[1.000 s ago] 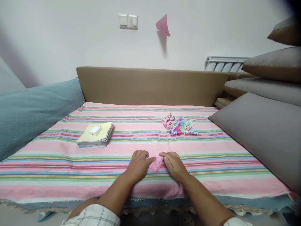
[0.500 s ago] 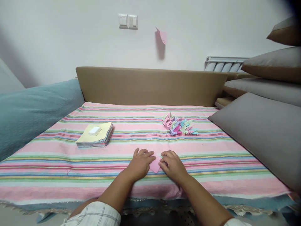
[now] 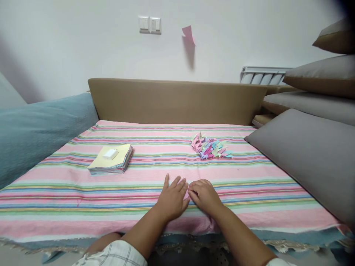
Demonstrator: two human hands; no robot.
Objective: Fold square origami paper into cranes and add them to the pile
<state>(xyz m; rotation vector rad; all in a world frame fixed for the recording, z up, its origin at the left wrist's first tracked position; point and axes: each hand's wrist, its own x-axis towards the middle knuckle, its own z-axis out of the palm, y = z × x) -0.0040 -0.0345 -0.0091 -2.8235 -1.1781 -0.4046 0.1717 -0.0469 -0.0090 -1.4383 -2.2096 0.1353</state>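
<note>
A small folded piece of pink paper (image 3: pixel 186 194) lies on the striped cloth, mostly covered by my hands. My left hand (image 3: pixel 172 197) is laid flat over it with the fingers stretched and spread. Close on its right, my right hand (image 3: pixel 203 195) has thumb and fingers pinched together at the paper's right edge. The exact fold beneath my fingers is hidden. Beyond my right hand sits a heap of small folded paper figures (image 3: pixel 209 147) in pink, purple, green and blue.
A stack of coloured paper sheets (image 3: pixel 122 159) with a white charger block (image 3: pixel 110 154) on top lies to the left. Grey cushions (image 3: pixel 305 147) line the right side. A brown backrest (image 3: pixel 177 101) stands behind, and a pink paper piece (image 3: pixel 188 34) is on the wall.
My left hand has slid right and spread out over the pink paper, covering most of it. My right hand stays nearly in place. The pink paper on the wall has flapped upward.
</note>
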